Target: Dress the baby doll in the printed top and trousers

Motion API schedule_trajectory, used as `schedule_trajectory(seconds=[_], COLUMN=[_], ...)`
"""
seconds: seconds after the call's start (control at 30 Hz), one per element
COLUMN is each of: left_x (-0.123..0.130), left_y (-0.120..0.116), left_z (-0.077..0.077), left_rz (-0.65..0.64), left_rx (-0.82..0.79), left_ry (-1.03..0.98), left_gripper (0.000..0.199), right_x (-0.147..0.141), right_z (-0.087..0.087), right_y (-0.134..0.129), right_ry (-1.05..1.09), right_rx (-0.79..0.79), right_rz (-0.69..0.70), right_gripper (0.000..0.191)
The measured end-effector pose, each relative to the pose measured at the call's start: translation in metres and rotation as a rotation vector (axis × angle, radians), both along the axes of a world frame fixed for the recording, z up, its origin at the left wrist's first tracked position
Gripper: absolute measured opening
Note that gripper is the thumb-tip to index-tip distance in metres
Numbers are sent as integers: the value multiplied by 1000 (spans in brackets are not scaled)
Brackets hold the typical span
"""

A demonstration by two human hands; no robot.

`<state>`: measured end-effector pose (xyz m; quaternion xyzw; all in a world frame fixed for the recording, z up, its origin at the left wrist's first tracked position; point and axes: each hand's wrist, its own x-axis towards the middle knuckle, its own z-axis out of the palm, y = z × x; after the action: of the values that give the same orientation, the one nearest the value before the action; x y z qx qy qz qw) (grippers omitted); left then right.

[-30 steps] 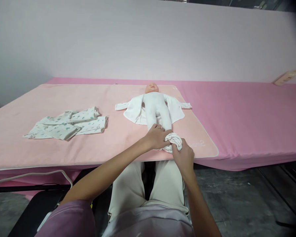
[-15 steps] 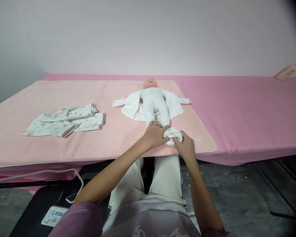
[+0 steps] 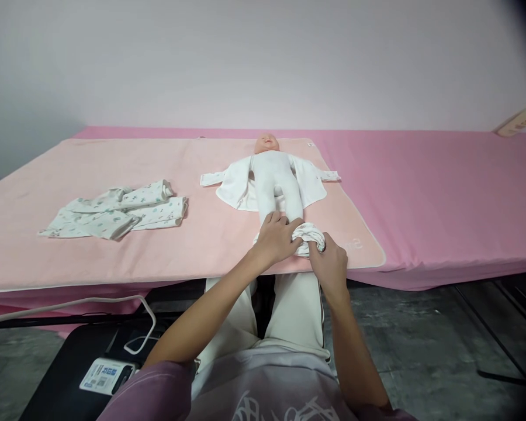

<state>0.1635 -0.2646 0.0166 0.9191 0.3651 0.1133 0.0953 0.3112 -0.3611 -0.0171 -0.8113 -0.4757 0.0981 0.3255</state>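
The left hand (image 3: pixel 277 238) and right hand (image 3: pixel 330 263) are gripping opposite edges of a bunched printed cloth (image 3: pixel 310 234), fingers curled into its folds at the near edge of the bench (image 3: pixel 429 199). The left hand is also covering the doll's lower legs. Between eleven and twelve o'clock from the hands, the doll (image 3: pixel 275 172) is lying face up on an open white jacket (image 3: pixel 234 190) and a peach mat (image 3: pixel 201 245). Printed clothes (image 3: pixel 118 211) are lying between nine and ten o'clock; a bottle (image 3: pixel 518 122) is leaning at two o'clock.
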Motion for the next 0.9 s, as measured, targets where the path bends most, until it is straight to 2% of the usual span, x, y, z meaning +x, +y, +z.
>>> schedule_trajectory(seconds=[0.1,0.27,0.53,0.63,0.73,0.9], left_x=[2,7,9,7,2,-12], left_y=[-2,0,-1,-3,-5,-1], left_z=[-6,-16,-16,-14,-10,8], left_rz=[32,47,69,69,58,-1], left_rx=[47,146,145,135,88,-149], left_ry=[-13,6,-16,-28,-79,-262], left_gripper=[44,42,42,40,41,38], right_x=[2,0,2,7,13,16], right_z=[7,8,6,2,-6,-19], right_y=[0,3,3,6,10,14], right_ry=[-12,-24,18,136,341,621], right_rx=[-68,-108,-5,28,104,226], right_rz=[30,-8,48,65,106,268], right_gripper=[26,26,21,21,26,36])
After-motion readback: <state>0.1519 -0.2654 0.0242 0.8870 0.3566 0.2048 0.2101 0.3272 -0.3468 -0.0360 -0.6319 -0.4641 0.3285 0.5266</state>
